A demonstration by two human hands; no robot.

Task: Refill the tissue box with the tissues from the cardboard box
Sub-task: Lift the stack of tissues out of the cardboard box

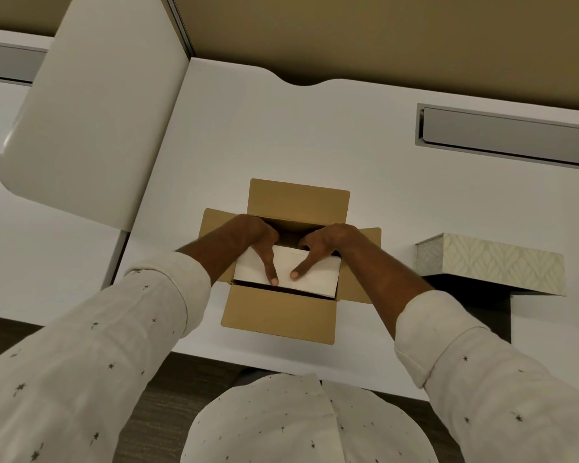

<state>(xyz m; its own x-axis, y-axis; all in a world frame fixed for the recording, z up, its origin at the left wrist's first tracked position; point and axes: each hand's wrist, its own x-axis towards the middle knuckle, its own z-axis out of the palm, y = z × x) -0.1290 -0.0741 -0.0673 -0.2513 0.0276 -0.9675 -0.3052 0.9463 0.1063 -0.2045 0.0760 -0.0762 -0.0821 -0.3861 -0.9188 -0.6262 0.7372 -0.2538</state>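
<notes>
A brown cardboard box (281, 312) stands open on the white desk, all its flaps folded outward. Inside it a white stack of tissues (311, 279) sits tilted, its near edge raised above the box rim. My left hand (258, 238) grips the stack's left end, thumb lying on top. My right hand (325, 243) grips the right end the same way; the fingers of both hands reach down behind the stack, out of sight. The tissue box (495, 262), cream with a leaf pattern, rests on the desk to the right, apart from the cardboard box.
The white desk (234, 135) has a curved cable notch at its far edge and a grey cable flap (507, 137) at the far right. A white divider panel (91, 121) rises at the left. The desk's near edge lies just below the cardboard box.
</notes>
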